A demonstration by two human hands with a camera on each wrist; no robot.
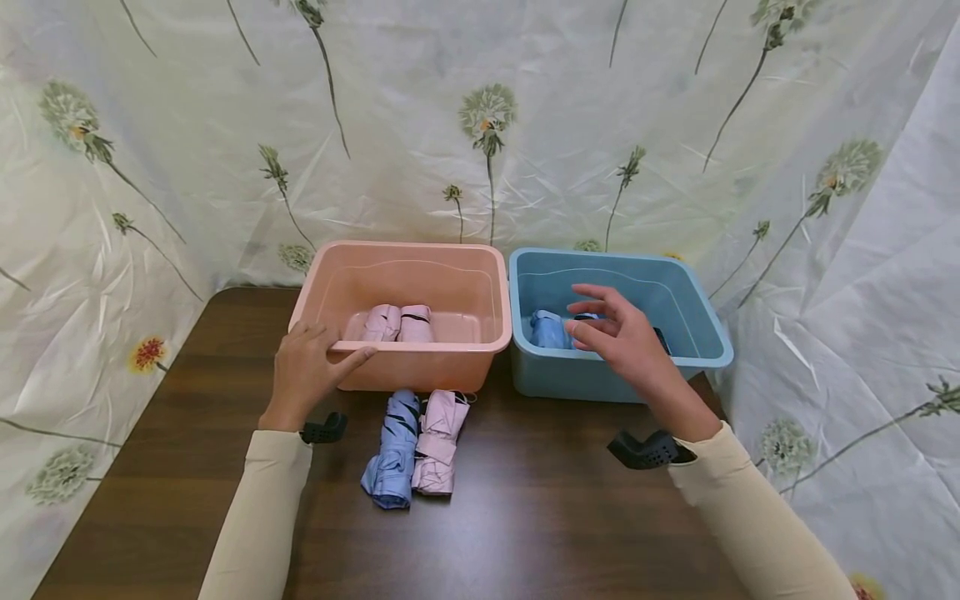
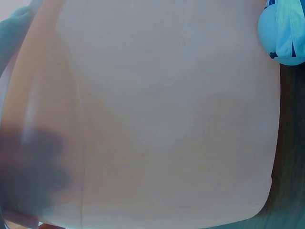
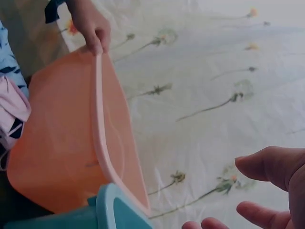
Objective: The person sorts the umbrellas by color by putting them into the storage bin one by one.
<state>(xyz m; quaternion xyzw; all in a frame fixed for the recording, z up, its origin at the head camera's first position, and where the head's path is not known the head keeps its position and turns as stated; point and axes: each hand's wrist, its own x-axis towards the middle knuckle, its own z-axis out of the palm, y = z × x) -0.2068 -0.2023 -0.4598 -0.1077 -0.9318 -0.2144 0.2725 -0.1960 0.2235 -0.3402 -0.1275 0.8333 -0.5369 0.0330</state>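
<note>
Fabric (image 1: 405, 167) printed with dandelions backs the dark table (image 1: 555, 508), whose near edge is cut off. An orange bin (image 1: 420, 364) and a blue bin (image 1: 577, 381) stand side by side; blurred bin wall nearly fills the left wrist view. The left hand (image 1: 303, 367) grips the orange bin's rim, its fingertips hard to make out. The right hand (image 1: 622, 333) hangs over the blue bin, fingers loosely bent, thumb apart, holding nothing. Before the orange bin lie a blue umbrella (image 1: 393, 450) and a pink umbrella (image 1: 439, 442), both folded. Two pink bundles (image 1: 416, 323) inside are partly hidden by its rim; rim and hand partly cover a blue bundle (image 1: 549, 329) in the other.
</note>
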